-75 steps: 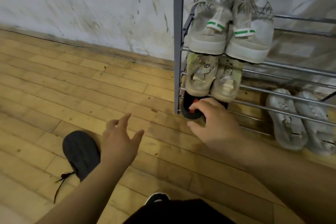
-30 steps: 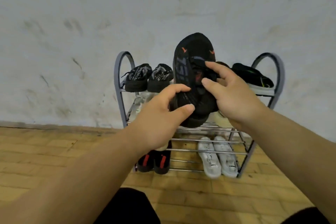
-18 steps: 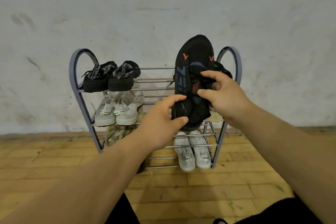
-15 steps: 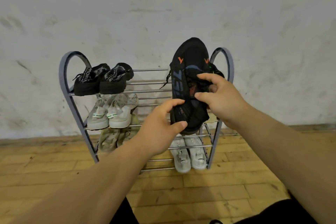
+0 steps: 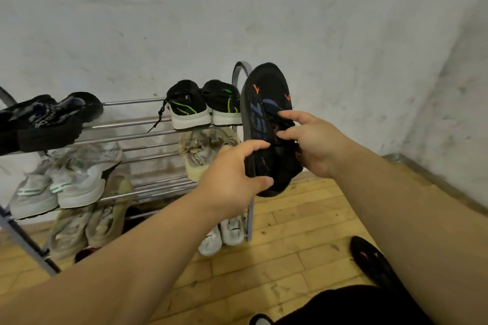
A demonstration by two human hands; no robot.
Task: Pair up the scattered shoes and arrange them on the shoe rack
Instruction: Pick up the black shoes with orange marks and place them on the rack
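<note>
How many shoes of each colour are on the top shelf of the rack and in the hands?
Black shoes with pale lettering: 2
Black shoes with green stripes: 2
Black shoe with orange marks, held in both hands: 1
Total: 5

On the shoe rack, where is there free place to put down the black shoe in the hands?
Top shelf: bare bars between the dark pair at left and the black green-striped pair at right. The second shelf is also open between the grey-white pair and the beige shoes. Both ends are crowded.
</note>
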